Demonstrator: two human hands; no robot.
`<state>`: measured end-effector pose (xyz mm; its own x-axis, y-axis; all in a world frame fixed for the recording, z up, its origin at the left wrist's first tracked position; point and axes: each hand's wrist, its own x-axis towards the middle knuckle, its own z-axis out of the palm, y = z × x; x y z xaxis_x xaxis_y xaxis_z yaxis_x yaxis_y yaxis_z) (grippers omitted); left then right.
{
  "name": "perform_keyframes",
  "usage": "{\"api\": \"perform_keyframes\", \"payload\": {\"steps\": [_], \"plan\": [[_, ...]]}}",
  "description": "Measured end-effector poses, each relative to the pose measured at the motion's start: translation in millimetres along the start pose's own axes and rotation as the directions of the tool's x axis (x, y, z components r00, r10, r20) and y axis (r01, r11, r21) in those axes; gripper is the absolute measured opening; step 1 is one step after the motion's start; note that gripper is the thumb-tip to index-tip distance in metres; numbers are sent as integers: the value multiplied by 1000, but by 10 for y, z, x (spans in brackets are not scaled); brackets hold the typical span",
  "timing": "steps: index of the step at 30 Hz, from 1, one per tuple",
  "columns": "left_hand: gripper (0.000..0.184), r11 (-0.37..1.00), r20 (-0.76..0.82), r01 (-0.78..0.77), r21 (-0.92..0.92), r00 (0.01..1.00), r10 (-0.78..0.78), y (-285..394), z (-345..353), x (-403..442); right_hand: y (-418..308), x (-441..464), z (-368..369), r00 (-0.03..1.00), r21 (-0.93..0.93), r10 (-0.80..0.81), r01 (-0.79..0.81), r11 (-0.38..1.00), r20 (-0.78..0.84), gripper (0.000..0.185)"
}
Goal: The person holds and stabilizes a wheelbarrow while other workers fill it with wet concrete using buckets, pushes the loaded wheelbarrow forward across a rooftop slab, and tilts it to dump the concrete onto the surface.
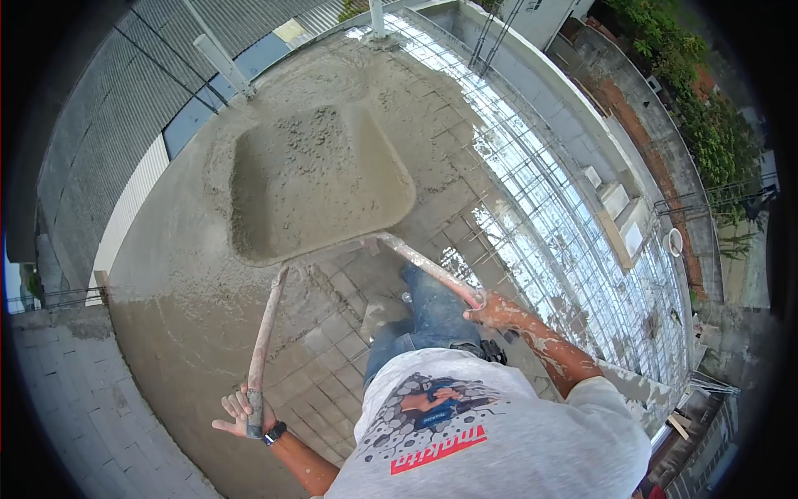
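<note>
A concrete-coated wheelbarrow (332, 208) is in front of me, its tray tipped forward, with wet lumpy concrete (312, 137) at its far end. My left hand (238, 409) supports the grip end of the left handle (268, 333), fingers loosely around it and thumb sticking out. My right hand (494, 311) is closed around the end of the right handle (428, 264). Both arms are spattered with concrete, and a dark watch (275, 432) is on the left wrist.
Wet concrete (166, 333) spreads around the wheelbarrow and to the left. A steel rebar grid (540, 208) over shiny sheeting lies to the right. A block wall (100, 407) borders the lower left; pipes (223, 65) stand at the far edge beside corrugated roofing (116, 100).
</note>
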<state>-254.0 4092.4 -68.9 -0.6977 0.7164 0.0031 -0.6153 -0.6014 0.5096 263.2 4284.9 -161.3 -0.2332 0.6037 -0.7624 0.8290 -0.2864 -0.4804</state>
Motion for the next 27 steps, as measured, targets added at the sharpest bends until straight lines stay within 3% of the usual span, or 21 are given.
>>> {"api": "perform_keyframes", "payload": {"steps": [1, 4, 8, 9, 10, 13, 15, 17, 18, 19, 20, 21, 22, 23, 26, 27], "plan": [[65, 1000, -8, -21, 15, 1000, 21, 44, 49, -170, 69, -109, 78, 996, -111, -61, 53, 992, -68, 69], [65, 999, -183, -40, 36, 982, 46, 161, 273, -659, 27, -652, -38, 984, 100, 121, -134, 986, 128, 74], [65, 993, -40, -32, 116, 999, 37, 227, 389, -1416, 1014, -924, 222, 997, -85, 33, -27, 996, 69, 79], [65, 991, -37, -27, 134, 999, 32, 223, 467, -1588, 930, -1127, 166, 975, -32, 165, -162, 986, 151, 73], [66, 987, -35, -22, 158, 999, 28, 164, 597, -1759, 1176, -1200, 260, 979, -68, 165, -158, 985, 118, 73], [69, 998, 20, -30, 60, 999, 29, -232, 831, -2252, 2270, -1219, 868, 984, -102, 172, -175, 979, -33, 71], [73, 994, 114, 32, 106, 993, -44, -770, 1366, -2462, 3068, -1042, 1319, 995, -142, 91, -97, 985, -50, 71], [76, 992, 248, 31, 119, 967, -60, -1439, 1734, -2625, 3409, -965, 1602, 977, 155, 170, -189, 970, 128, 57], [79, 966, 387, -51, 255, 921, -53, -1831, 1997, -2675, 3500, -1017, 1784, 967, 272, 187, -230, 934, 173, 50], [84, 892, 629, -242, 381, 775, -58, -2241, 2128, -2678, 3505, -1045, 1923, 959, 387, 189, -260, 885, 211, 44], [75, 771, 688, -412, 485, 725, -45, -2414, 2217, -2585, 3504, -1047, 2001, 951, 505, 183, -288, 814, 248, 37], [66, 602, 742, -580, 549, 669, -32, -2592, 2310, -2484, 3440, -1013, 1941, 950, 502, 168, -283, 817, 262, 36], [57, 413, 792, -717, 562, 610, -19, -2776, 2403, -2375, 3400, -972, 1900, 946, 509, 168, -292, 810, 277, 35], [49, 477, 878, -755, 450, 472, -80, -2713, 2566, -2228, 3352, -1039, 1885, 938, 522, 180, -317, 792, 295, 34], [42, 581, 755, -601, 549, 655, -37, -2651, 2624, -2134, 3269, -1071, 2111, 962, 550, 129, -245, 799, 241, 34], [44, 571, 768, -623, 534, 640, -21, -2582, 2583, -2152, 3285, -1003, 2199, 970, 552, 94, -205, 808, 222, 34]]}}
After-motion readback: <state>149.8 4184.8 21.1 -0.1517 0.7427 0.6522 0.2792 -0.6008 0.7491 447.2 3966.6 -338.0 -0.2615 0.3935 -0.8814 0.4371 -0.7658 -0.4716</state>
